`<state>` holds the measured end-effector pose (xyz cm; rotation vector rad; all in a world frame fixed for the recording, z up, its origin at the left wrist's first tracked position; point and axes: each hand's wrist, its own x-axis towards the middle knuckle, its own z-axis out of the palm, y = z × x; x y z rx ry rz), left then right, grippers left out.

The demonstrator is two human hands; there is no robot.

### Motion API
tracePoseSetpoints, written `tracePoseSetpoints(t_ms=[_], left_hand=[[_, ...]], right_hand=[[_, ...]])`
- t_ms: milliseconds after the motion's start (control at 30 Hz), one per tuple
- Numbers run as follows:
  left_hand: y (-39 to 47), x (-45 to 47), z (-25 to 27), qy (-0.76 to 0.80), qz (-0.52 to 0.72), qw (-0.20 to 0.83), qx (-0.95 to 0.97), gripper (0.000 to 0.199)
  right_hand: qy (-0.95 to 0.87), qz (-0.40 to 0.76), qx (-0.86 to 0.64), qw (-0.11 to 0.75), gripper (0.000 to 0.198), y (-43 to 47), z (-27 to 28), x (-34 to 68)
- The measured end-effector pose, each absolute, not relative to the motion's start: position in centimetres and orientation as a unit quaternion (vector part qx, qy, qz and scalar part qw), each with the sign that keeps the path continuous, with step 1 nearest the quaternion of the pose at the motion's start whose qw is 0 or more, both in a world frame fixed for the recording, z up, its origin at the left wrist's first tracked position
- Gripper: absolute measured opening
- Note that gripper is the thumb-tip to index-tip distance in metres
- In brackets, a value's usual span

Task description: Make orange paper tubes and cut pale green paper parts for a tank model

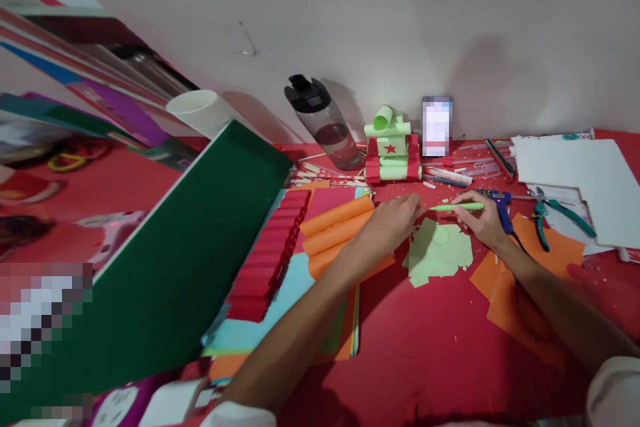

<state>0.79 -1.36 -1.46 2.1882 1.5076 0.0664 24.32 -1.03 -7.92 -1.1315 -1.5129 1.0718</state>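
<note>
My right hand (pixel 479 215) pinches a thin light-green tube (pixel 457 207), apparently rolled paper, level above the table. Close to the tube's left end is my left hand (pixel 403 215), fingers pressed together; whatever they hold, if anything, is hidden. Below both hands lies a ragged-edged light-green paper sheet (pixel 440 253). Behind it, near the wall, stands a paper tank model (pixel 393 150) in light green and red, with a red star on its front. Folded orange paper (pixel 340 220) lies under and beside my left wrist.
A water bottle (pixel 327 123) and phone (pixel 437 127) stand by the wall. Right are a blue glue gun (pixel 504 210), green-handled pliers (pixel 543 223), white board (pixel 590 180) and orange sheets (pixel 550 247). A green board (pixel 165 267) leans at left beside pleated red paper (pixel 270 253).
</note>
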Motion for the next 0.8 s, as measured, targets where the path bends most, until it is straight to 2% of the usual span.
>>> tracePoseSetpoints(t_ms=[567, 800], left_hand=[[-1.39, 1.04, -1.79, 0.532, 0.046, 0.280, 0.798, 0.024], [-1.59, 1.01, -1.00, 0.517, 0.076, 0.304, 0.797, 0.025]], right_hand=[[-0.646, 0.446, -0.452, 0.424, 0.028, -1.02, -8.53, 24.35], [-0.608, 0.491, -0.452, 0.431, 0.036, -1.11, -8.75, 24.33]])
